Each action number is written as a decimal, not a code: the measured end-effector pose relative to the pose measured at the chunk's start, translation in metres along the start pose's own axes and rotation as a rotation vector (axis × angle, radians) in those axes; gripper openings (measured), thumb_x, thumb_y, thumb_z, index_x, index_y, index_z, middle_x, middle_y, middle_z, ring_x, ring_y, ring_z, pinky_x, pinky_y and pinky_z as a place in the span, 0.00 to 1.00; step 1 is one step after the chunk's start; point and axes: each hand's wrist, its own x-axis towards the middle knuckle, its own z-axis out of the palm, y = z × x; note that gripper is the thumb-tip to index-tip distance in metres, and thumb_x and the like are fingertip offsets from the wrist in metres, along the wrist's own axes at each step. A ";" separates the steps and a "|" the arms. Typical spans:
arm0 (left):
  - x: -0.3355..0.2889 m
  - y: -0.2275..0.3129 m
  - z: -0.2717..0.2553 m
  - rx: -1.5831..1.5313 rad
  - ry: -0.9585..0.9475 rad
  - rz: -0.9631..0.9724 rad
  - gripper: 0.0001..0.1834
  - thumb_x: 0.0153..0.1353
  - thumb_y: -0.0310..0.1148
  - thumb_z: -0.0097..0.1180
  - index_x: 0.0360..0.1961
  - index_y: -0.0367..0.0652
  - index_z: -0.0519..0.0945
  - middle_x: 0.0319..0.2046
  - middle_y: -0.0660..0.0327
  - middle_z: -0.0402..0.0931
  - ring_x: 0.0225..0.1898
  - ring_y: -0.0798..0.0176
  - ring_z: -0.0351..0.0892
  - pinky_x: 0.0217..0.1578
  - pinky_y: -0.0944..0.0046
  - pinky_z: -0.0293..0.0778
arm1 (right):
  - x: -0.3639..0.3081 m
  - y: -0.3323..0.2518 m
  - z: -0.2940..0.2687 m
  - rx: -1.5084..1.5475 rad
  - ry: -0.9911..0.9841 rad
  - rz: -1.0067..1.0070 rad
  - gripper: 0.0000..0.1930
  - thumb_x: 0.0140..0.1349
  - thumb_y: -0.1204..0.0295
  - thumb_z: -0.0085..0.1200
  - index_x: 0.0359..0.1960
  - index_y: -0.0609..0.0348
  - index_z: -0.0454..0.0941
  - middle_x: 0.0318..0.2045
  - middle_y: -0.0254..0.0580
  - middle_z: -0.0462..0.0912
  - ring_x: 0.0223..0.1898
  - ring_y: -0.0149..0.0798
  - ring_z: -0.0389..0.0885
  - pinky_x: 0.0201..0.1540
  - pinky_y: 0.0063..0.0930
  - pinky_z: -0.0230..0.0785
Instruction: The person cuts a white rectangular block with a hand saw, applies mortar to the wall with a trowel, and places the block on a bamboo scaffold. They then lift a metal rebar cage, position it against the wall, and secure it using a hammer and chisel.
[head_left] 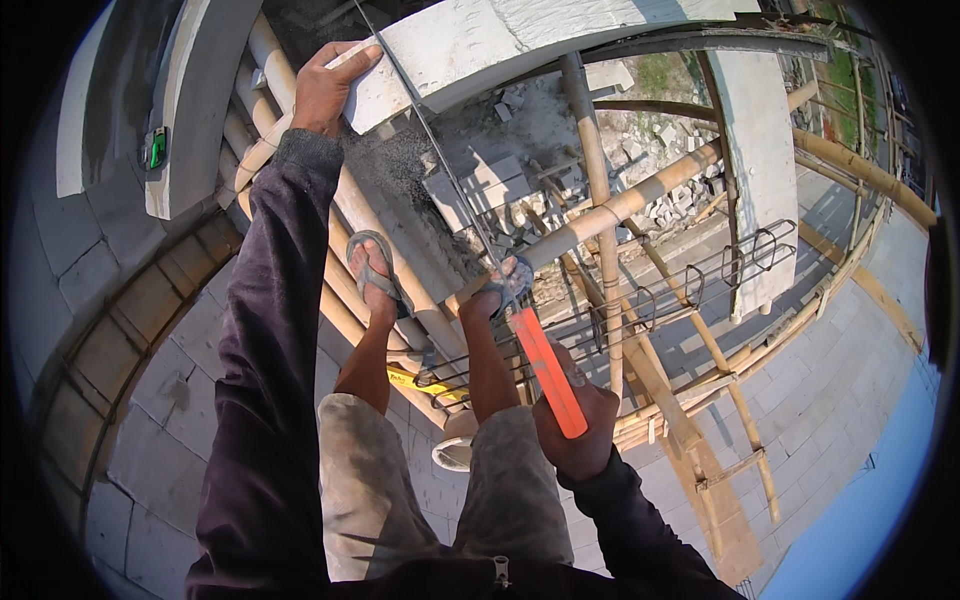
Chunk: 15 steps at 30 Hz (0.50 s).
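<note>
In my right hand is the orange handle of a handsaw, with the fingers closed round it. The saw's long thin blade runs up and to the left, edge-on to me, and crosses the end of a white lightweight concrete block. My left hand grips that block's near left end, thumb on top, just left of the blade. Most of its fingertips are hidden. Whether the teeth sit in a cut cannot be made out.
My sandalled feet stand on bamboo poles high above rubble. Steel rebar with stirrups runs across at the right. A yellow level lies by my legs. A green tape measure rests on a block at the left.
</note>
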 end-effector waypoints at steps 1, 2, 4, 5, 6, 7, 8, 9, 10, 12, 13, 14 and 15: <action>-0.001 0.002 0.000 -0.014 -0.002 -0.017 0.21 0.55 0.39 0.72 0.44 0.38 0.82 0.34 0.56 0.84 0.31 0.65 0.85 0.33 0.68 0.79 | 0.033 0.002 0.013 0.002 -0.008 -0.081 0.25 0.53 0.77 0.57 0.56 0.60 0.75 0.23 0.48 0.80 0.22 0.52 0.81 0.26 0.38 0.74; 0.001 -0.002 0.001 -0.007 0.000 0.003 0.20 0.55 0.38 0.72 0.43 0.37 0.82 0.34 0.55 0.84 0.31 0.65 0.85 0.34 0.68 0.80 | 0.073 -0.002 0.027 0.122 0.051 -0.077 0.23 0.53 0.77 0.57 0.54 0.61 0.76 0.21 0.49 0.79 0.21 0.52 0.80 0.26 0.39 0.73; 0.001 0.002 0.011 0.031 0.010 0.011 0.20 0.54 0.37 0.73 0.42 0.36 0.82 0.34 0.55 0.84 0.31 0.65 0.85 0.34 0.68 0.80 | 0.113 -0.011 0.044 0.239 0.162 -0.088 0.18 0.53 0.78 0.56 0.49 0.64 0.78 0.18 0.45 0.77 0.19 0.44 0.77 0.24 0.35 0.70; 0.004 0.007 0.010 0.006 0.004 -0.001 0.20 0.54 0.36 0.73 0.42 0.36 0.82 0.34 0.55 0.84 0.31 0.65 0.85 0.34 0.68 0.79 | 0.120 -0.015 0.048 0.236 0.206 -0.101 0.15 0.53 0.78 0.56 0.45 0.65 0.79 0.17 0.41 0.76 0.19 0.35 0.75 0.23 0.30 0.68; 0.003 0.008 0.007 -0.023 0.005 -0.022 0.19 0.54 0.36 0.73 0.42 0.36 0.82 0.34 0.55 0.84 0.31 0.65 0.85 0.34 0.68 0.79 | 0.121 -0.018 0.051 0.229 0.239 -0.109 0.12 0.53 0.79 0.55 0.41 0.66 0.80 0.16 0.37 0.76 0.18 0.27 0.74 0.23 0.26 0.66; 0.002 0.009 0.005 -0.052 0.005 -0.043 0.19 0.54 0.35 0.73 0.42 0.35 0.82 0.34 0.55 0.84 0.31 0.65 0.84 0.34 0.68 0.79 | 0.119 -0.018 0.052 0.245 0.217 -0.100 0.15 0.54 0.78 0.56 0.45 0.65 0.79 0.17 0.41 0.77 0.19 0.35 0.76 0.24 0.29 0.68; 0.000 0.006 0.006 -0.044 0.011 -0.024 0.19 0.54 0.35 0.73 0.42 0.35 0.82 0.34 0.54 0.84 0.31 0.64 0.85 0.34 0.68 0.79 | 0.114 -0.018 0.054 0.260 0.196 -0.089 0.18 0.54 0.77 0.56 0.49 0.64 0.78 0.19 0.45 0.78 0.20 0.43 0.78 0.25 0.33 0.70; -0.001 0.003 0.010 -0.036 0.017 0.000 0.19 0.54 0.35 0.73 0.42 0.35 0.82 0.34 0.54 0.84 0.31 0.64 0.85 0.34 0.68 0.80 | 0.112 -0.017 0.053 0.275 0.178 -0.082 0.21 0.54 0.76 0.57 0.53 0.63 0.77 0.20 0.50 0.79 0.21 0.51 0.80 0.26 0.37 0.72; -0.001 0.002 0.012 -0.028 0.021 0.024 0.19 0.54 0.35 0.73 0.42 0.35 0.82 0.34 0.53 0.84 0.31 0.64 0.85 0.34 0.67 0.80 | 0.111 -0.013 0.053 0.261 0.164 -0.094 0.22 0.54 0.76 0.57 0.53 0.62 0.77 0.20 0.49 0.79 0.21 0.50 0.81 0.26 0.37 0.73; 0.002 0.005 0.010 0.001 0.018 0.021 0.19 0.54 0.36 0.73 0.42 0.35 0.82 0.34 0.53 0.84 0.31 0.63 0.86 0.33 0.67 0.81 | 0.109 -0.002 0.050 0.232 0.142 -0.111 0.24 0.53 0.77 0.58 0.55 0.61 0.76 0.20 0.49 0.79 0.22 0.50 0.81 0.27 0.36 0.73; 0.002 0.005 0.007 0.011 0.027 0.018 0.20 0.54 0.36 0.73 0.42 0.35 0.82 0.33 0.54 0.84 0.31 0.64 0.86 0.33 0.67 0.80 | 0.100 -0.004 0.044 0.233 0.124 -0.077 0.24 0.53 0.77 0.58 0.55 0.61 0.76 0.21 0.48 0.79 0.22 0.50 0.81 0.27 0.35 0.74; 0.003 0.004 0.004 0.022 0.035 0.014 0.20 0.53 0.37 0.73 0.42 0.35 0.82 0.33 0.54 0.84 0.31 0.64 0.85 0.32 0.67 0.80 | 0.084 -0.006 0.038 0.233 0.106 -0.042 0.24 0.53 0.77 0.58 0.55 0.60 0.76 0.21 0.48 0.80 0.23 0.50 0.82 0.28 0.35 0.74; 0.000 0.006 0.004 -0.013 0.020 0.003 0.20 0.54 0.38 0.73 0.42 0.35 0.82 0.34 0.54 0.84 0.31 0.64 0.85 0.33 0.67 0.80 | 0.062 0.005 0.031 0.139 0.077 -0.049 0.25 0.52 0.77 0.59 0.56 0.60 0.76 0.22 0.47 0.81 0.24 0.51 0.82 0.28 0.35 0.75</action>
